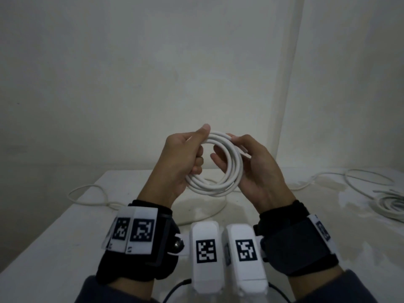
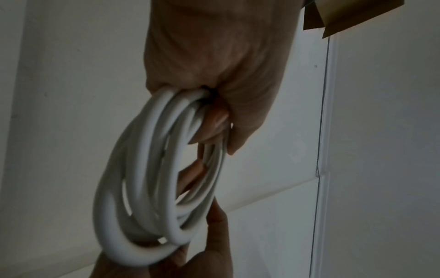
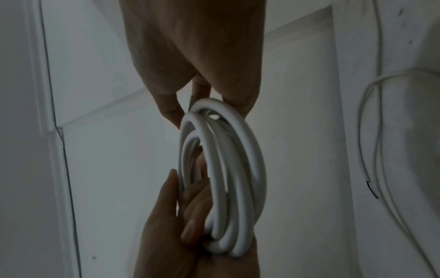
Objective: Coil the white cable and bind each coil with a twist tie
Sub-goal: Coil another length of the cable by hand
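Both hands hold a coil of white cable (image 1: pixel 218 188) of several loops in the air above the white table (image 1: pixel 65 237). My left hand (image 1: pixel 200 149) grips the coil's left side, thumb over the top and fingers curled through the ring. My right hand (image 1: pixel 235 141) pinches the upper right of the coil, thumb on top and fingers behind and inside the loops. In the left wrist view the coil (image 2: pixel 147 169) hangs from the left hand (image 2: pixel 214 65), and the right hand (image 2: pixel 209 254) touches its far end. The right wrist view shows the coil (image 3: pixel 228 169) edge-on between both hands.
A loose white cable (image 1: pixel 87 193) loops over the table's left side, and a strand (image 1: pixel 209 215) curves on the table under the hands. More cable (image 1: pixel 367 182) and a second bundle (image 1: pixel 391 206) lie at the right. Walls close in behind and at the right.
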Demonstrator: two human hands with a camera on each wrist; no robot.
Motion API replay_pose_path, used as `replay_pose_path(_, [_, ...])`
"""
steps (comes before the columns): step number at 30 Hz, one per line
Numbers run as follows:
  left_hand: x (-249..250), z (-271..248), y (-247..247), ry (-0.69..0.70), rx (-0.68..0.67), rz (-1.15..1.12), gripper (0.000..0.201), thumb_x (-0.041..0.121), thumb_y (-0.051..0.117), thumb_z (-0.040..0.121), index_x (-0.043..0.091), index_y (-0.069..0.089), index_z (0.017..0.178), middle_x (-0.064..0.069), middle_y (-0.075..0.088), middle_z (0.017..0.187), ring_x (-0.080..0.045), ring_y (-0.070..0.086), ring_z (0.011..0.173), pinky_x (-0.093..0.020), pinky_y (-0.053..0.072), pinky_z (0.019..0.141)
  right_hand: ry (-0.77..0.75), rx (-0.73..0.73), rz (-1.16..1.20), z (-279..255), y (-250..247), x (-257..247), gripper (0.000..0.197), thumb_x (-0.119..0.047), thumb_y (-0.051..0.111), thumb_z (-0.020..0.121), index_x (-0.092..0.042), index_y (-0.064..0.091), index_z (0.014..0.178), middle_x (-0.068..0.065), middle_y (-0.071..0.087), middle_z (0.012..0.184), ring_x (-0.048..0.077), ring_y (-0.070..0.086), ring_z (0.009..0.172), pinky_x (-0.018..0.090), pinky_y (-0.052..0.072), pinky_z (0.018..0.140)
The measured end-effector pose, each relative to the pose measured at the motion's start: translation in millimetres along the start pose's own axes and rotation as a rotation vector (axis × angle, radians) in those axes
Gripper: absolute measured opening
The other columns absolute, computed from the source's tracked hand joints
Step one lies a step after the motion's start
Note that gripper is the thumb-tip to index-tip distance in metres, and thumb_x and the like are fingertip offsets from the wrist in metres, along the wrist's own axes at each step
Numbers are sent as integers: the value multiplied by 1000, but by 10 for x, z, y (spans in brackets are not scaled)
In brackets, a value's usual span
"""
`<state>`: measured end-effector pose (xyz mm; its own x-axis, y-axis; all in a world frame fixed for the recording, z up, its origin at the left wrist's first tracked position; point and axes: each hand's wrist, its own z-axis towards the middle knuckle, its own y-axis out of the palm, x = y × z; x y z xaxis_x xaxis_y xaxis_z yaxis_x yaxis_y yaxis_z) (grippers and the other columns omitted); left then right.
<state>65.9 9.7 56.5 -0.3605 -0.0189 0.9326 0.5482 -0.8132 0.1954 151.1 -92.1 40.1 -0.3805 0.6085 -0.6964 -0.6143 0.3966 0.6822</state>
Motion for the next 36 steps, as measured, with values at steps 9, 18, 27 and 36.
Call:
replay_pose_path(9, [-35, 22, 2, 45, 49, -14, 36, 28, 55, 95, 16, 46, 63, 8, 28, 45, -5, 23, 36, -15, 22, 33, -251, 19, -287, 26, -83, 45, 12, -1, 62, 86, 7, 70, 86, 24, 70, 85, 34, 70, 79, 38, 58, 75])
replay_pose_path(18, [-167, 65, 68, -29, 195, -121, 34, 29, 54, 96, 18, 42, 66, 10, 30, 42, -5, 25, 35, -16, 23, 34, -518, 43, -1203, 44, -159, 28, 20, -23, 76, 80, -13, 69, 97, 4, 72, 67, 13, 70, 59, 32, 59, 63])
replay_pose_path(27, [-275, 92, -42, -442, -331, -477, 13, 15, 46, 92, 3, 51, 92, -3, 52, 63, -4, 44, 38, -15, 47, 45, -483, 4, -1329, -100, -355, -232, 6, -13, 76, 80, -16, 71, 79, -2, 67, 56, 10, 65, 46, 19, 49, 48])
replay_pose_path(36, [-784, -157, 414, -686, -280, -179, 28, 24, 45, 95, 12, 41, 70, 4, 35, 44, -5, 22, 26, -11, 20, 28, -76, 84, -1307, -483, -881, -265, 10, -12, 80, 76, -6, 73, 81, 15, 70, 60, 21, 68, 52, 22, 49, 50])
